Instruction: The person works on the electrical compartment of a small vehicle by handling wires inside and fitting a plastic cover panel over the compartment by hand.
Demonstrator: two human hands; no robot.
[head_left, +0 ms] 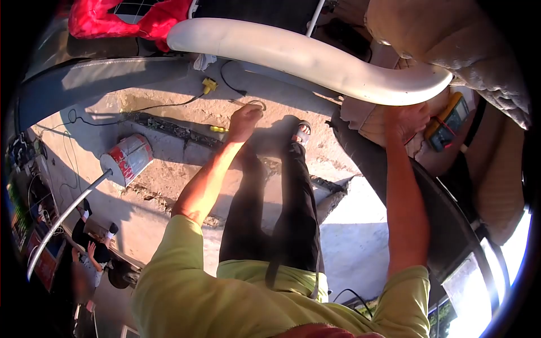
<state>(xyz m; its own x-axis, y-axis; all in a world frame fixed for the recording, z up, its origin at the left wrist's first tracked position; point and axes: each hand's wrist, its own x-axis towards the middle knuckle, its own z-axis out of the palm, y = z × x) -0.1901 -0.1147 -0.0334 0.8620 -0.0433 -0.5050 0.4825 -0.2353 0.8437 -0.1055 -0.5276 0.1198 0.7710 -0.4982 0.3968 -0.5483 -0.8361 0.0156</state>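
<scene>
My left hand (246,122) is closed, fingers pinched on a thin curved piece (258,103) that looks like a short wire or strip. It is held above the concrete ground, its exact kind unclear. My right hand (407,121) has its fingers curled beneath the end of a long, white, curved bar (304,53). What those fingers hold, if anything, is hidden. Just right of it lies a yellow-edged multimeter (448,123) with a red lead. A yellow electrical connector (209,85) on a black cable lies beyond my left hand, and a small yellow-handled tool (218,129) lies on the ground nearby.
A paint-splashed bucket (128,159) with a pale pole (67,216) stands at left. Red cloth (132,25) hangs at the white bar's far left end. A quilted grey-brown covering (451,50) is at upper right. Another person (93,259) sits at lower left.
</scene>
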